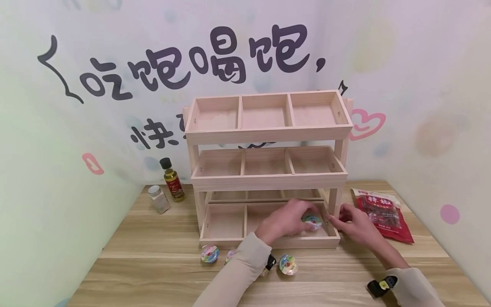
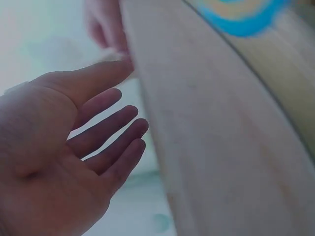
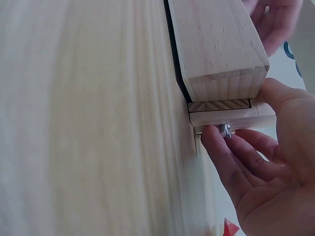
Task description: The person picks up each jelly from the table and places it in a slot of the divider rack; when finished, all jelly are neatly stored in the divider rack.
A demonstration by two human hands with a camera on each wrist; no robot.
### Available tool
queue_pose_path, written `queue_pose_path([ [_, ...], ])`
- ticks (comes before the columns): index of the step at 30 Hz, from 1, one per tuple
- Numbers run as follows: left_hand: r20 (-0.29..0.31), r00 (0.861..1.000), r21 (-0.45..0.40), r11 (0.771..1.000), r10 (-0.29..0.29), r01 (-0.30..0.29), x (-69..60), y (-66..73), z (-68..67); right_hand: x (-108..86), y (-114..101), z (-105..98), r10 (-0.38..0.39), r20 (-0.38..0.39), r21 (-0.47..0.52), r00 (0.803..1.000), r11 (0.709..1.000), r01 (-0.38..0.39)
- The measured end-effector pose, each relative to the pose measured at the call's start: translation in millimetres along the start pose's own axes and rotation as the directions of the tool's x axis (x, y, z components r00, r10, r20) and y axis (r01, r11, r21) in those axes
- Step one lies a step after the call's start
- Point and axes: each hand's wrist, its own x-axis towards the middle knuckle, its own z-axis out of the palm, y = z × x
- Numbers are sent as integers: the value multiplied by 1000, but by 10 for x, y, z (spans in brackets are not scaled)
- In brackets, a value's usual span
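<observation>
On the three-tier wooden rack (image 1: pixel 268 183), the left hand (image 1: pixel 285 219) reaches into the bottom tier's right compartment, its fingers around or just over a small colourful cup (image 1: pixel 313 222). The left wrist view shows that hand (image 2: pixel 74 132) with fingers apart and nothing visible between them, beside a wooden board (image 2: pixel 206 123). The right hand (image 1: pixel 358 226) is at the rack's lower right post. In the right wrist view, the right hand (image 3: pixel 266 152) grips the wooden piece (image 3: pixel 231 118), thumb on one side and fingers on the other, beside a metal bolt (image 3: pixel 225 130).
Colourful cups (image 1: pixel 210 254) (image 1: pixel 288 265) lie before the rack, one partly behind the left sleeve. An oil bottle (image 1: pixel 174 181) and a white-capped jar (image 1: pixel 159 199) stand left; a red food packet (image 1: pixel 383 215) lies right. The upper two tiers hold nothing visible.
</observation>
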Motion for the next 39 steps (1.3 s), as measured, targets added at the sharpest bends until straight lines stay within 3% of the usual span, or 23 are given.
queue_pose_path([
  [6,-57,997,-42,998,42,-45,-175,152,-218,-10,-37,-10,4,4,-6,1000,1000,-4],
  [9,-68,994,-66,993,89,-94,-288,183,-258,-9,-38,-10,2,0,-20,1000,1000,-2],
  [14,-43,985,-56,984,169,-172,-497,168,-165,1,-21,-9,-4,-12,-48,1000,999,3],
  [20,-7,977,-37,976,213,-213,-786,102,-4,-6,-30,-16,8,-17,-46,1000,999,-8],
  [23,-6,975,-25,975,222,-222,-914,77,39,-13,-44,-22,19,-12,-39,1000,999,-19],
  [27,-9,982,-13,982,187,-187,-1069,27,89,-14,-67,-24,28,-4,-30,1000,999,-28],
  [33,-21,981,-21,981,194,-195,-1166,-64,149,-13,-62,-19,38,-11,-36,999,999,-38],
  [39,22,979,4,979,205,-205,-1189,-96,155,-5,-32,-8,33,-20,-57,999,998,-34],
])
